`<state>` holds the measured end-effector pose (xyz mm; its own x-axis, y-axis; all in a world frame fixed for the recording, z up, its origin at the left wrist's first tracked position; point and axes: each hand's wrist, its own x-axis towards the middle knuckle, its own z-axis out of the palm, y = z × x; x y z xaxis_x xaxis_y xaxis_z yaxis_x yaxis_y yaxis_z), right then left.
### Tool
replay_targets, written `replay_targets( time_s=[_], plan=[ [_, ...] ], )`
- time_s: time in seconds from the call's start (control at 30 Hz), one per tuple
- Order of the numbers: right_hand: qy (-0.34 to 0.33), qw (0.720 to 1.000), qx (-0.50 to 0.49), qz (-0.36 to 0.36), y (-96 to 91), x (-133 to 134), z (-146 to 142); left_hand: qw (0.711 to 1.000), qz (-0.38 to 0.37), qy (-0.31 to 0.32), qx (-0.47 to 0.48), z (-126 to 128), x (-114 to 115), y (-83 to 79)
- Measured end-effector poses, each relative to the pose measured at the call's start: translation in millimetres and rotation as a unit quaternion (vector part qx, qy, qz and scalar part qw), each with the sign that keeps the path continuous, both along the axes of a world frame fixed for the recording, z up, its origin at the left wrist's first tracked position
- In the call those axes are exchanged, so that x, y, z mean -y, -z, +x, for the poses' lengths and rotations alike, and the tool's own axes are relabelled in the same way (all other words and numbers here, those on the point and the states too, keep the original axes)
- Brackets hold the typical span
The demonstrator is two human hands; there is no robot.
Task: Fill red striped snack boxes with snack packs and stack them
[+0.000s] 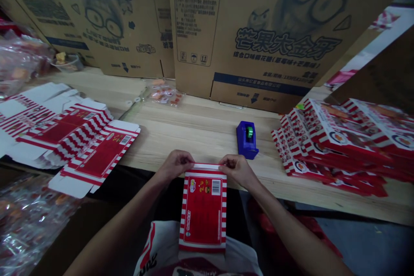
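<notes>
A red and white striped cardboard box (203, 211) lies back side up over my lap, its top end at the table's front edge. My left hand (176, 164) pinches the left corner of the box's white end flap. At the flap's right corner, my right hand (237, 169) pinches in the same way. A blue tape dispenser (246, 140) with a green roll stands on the table just beyond my right hand. What lies inside the box cannot be seen.
Flattened striped boxes (97, 155) are fanned out at the left. Filled boxes (343, 138) are stacked at the right. Large brown cartons (200, 73) line the back. Small candy packets (163, 92) lie near them, and bagged candy (32, 220) fills the lower left.
</notes>
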<state>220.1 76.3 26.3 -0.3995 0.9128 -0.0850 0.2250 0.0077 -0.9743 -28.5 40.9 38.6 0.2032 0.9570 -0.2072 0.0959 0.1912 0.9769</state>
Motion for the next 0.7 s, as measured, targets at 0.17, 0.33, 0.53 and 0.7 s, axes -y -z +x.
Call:
replay_targets(
  time_s=[0.17, 0.33, 0.53, 0.7],
  plan=[
    [0.004, 0.998, -0.004, 0.057, 4.3, 16.6, 3.9, 0.999, -0.002, 0.014, 0.043, 0.3, 12.7, 8.4],
    [0.05, 0.989, -0.015, 0.142, 19.5, 45.7, 4.0, 0.996, 0.062, -0.058, 0.029, 10.9, 31.5, 21.7],
    [0.177, 0.972, -0.02, 0.153, 20.3, 26.3, 22.3, 0.978, -0.012, -0.149, 0.147, 22.2, 37.7, 30.8],
    [0.387, 0.911, 0.035, 0.142, 19.4, -38.3, 67.2, 0.944, -0.14, -0.188, 0.232, 29.3, 29.7, 34.7]
  ],
)
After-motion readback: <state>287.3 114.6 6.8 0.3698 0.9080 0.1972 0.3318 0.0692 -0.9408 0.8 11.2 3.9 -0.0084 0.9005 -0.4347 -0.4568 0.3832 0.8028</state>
